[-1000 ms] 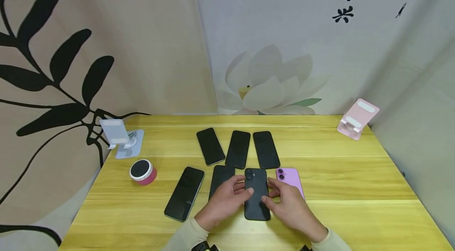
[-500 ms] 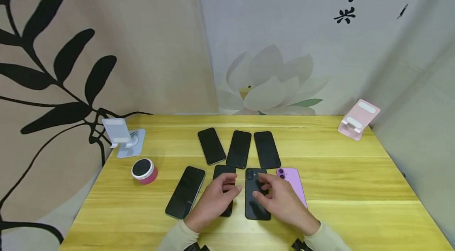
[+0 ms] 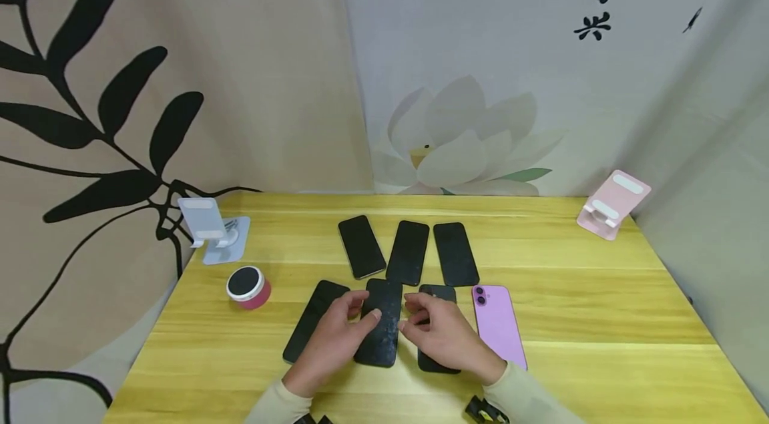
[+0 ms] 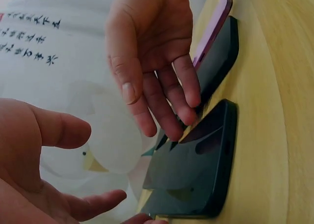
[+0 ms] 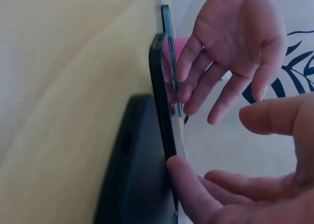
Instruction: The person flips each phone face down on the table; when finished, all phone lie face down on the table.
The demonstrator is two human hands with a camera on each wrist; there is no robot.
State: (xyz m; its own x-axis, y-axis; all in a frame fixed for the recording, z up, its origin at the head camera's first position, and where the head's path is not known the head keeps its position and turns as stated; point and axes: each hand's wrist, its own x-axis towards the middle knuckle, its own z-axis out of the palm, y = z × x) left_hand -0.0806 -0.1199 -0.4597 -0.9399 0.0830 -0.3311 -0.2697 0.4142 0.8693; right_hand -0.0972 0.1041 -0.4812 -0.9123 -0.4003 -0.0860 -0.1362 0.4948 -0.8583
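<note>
A dark smartphone lies screen up on the table between my two hands, with smudges on its glass. On its left side my left hand hovers with relaxed fingers and thumb apart, holding nothing. My right hand is at its right edge; in the right wrist view a right fingertip sits at that edge, though contact is hard to tell. Under the right hand lies a dark grey phone, back up and partly hidden. A black phone is partly covered by the left hand.
A pink-purple phone lies back up at right. Behind are three black phones. A bluish phone stand and a round pink-and-white jar stand left, a pink stand at the far right corner.
Both hands have moved left, from the sides of the dark grey phone to the smudged phone beside it. The grey phone has stayed in place. The head view has shifted slightly.
</note>
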